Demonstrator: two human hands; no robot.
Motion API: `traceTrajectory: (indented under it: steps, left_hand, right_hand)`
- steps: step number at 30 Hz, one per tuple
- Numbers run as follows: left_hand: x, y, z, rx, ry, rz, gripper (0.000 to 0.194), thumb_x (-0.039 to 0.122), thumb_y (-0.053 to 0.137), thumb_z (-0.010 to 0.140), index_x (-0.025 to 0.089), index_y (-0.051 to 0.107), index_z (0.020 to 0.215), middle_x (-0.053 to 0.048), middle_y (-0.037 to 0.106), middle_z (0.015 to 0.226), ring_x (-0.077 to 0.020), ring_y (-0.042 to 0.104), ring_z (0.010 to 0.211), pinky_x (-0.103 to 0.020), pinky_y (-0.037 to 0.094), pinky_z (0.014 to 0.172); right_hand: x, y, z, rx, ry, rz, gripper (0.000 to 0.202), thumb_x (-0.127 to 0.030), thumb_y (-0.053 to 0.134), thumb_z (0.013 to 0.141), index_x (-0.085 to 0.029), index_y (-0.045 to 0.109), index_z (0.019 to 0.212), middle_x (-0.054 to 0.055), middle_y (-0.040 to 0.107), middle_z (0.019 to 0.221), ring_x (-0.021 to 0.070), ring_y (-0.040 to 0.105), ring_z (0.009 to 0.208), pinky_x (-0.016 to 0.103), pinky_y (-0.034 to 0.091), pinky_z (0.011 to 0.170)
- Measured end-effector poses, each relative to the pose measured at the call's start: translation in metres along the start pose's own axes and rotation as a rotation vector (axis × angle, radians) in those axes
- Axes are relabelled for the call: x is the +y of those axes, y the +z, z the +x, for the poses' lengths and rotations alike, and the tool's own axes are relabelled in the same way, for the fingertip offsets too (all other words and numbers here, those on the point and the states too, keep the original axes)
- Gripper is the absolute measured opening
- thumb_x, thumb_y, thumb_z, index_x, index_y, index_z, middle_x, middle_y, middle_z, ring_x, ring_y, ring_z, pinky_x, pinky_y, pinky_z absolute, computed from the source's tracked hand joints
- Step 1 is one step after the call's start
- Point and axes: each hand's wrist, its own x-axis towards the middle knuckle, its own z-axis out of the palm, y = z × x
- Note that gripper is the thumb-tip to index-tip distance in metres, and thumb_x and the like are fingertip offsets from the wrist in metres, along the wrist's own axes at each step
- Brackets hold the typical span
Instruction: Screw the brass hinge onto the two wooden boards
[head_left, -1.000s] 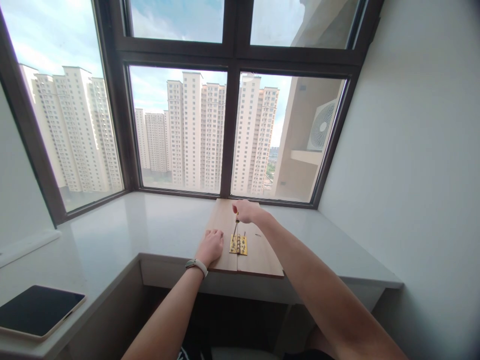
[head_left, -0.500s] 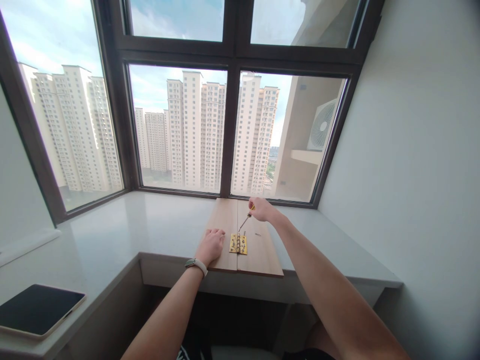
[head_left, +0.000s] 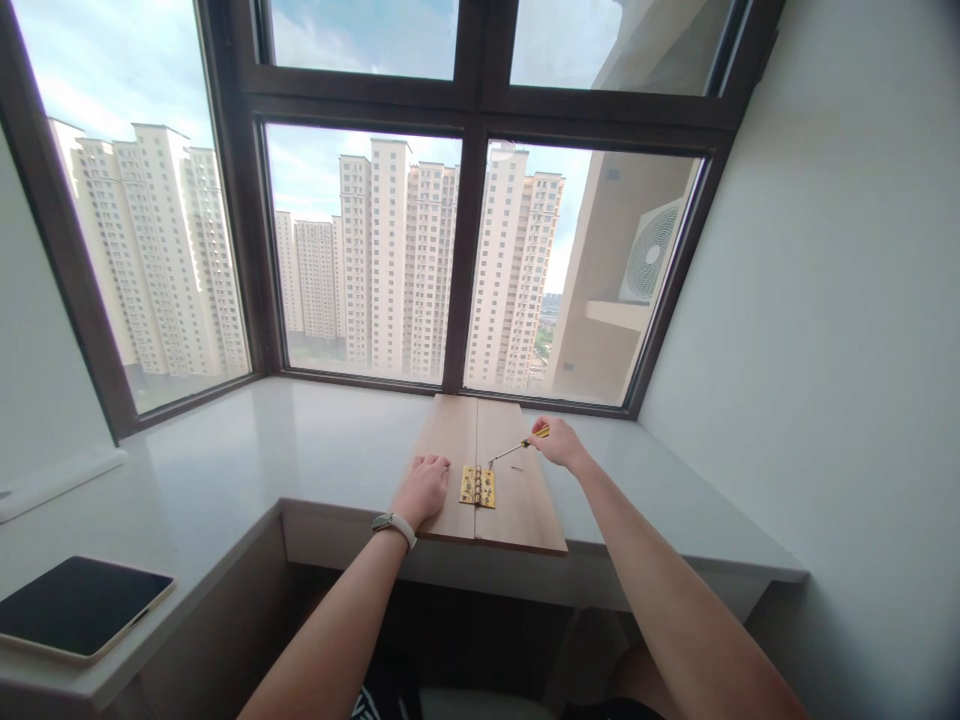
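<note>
A gold-coloured hinge (head_left: 468,487) lies flat across the seam between two wooden boards (head_left: 517,520), with several small screws on its leaves. My right hand (head_left: 558,442) is closed round the yellow handle of a screwdriver (head_left: 513,450). Its shaft slants down to the left, the tip close to a small screw at the hinge's upper right edge; whether they touch I cannot tell. My left hand (head_left: 424,490) rests on the left board beside the hinge, fingers laid out, holding nothing. One loose screw (head_left: 517,469) lies on the right board.
The boards lie on a white windowsill counter (head_left: 337,450), reaching slightly past its front edge. A tablet (head_left: 82,605) with a dark screen lies at the lower left. Dark-framed windows (head_left: 471,250) rise behind the counter, and a white wall (head_left: 832,300) stands on the right.
My right hand has moved right and slightly down with the screwdriver, which now leans much flatter. Its tip has shifted right, from above the hinge's middle to its upper right. My left hand stays put.
</note>
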Motion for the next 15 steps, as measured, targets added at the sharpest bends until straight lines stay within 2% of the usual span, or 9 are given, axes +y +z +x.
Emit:
traceTrajectory:
  steps: [5,15]
  left_hand:
    - [-0.001,0.000,0.000,0.005,0.015,0.011,0.039,0.034,0.033,0.102,0.019,0.062,0.123,-0.012,0.063,0.125,-0.0281,0.047,0.120,-0.038,0.033,0.106]
    - [0.000,0.000,-0.001,-0.006,0.010,0.018,0.039,0.034,0.032,0.102,0.019,0.061,0.124,-0.012,0.063,0.126,-0.0284,0.047,0.121,-0.039,0.033,0.105]
  right_hand:
    - [-0.001,0.000,0.002,0.067,-0.016,0.099,0.012,-0.029,0.070,0.079,-0.022,0.064,0.086,0.002,0.072,0.088,0.0149,0.065,0.075,0.023,0.043,0.065]
    - [-0.009,0.001,0.001,0.093,-0.077,-0.003,0.005,-0.025,0.066,0.082,-0.023,0.064,0.086,0.002,0.072,0.085,0.0170,0.063,0.081,0.024,0.041,0.069]
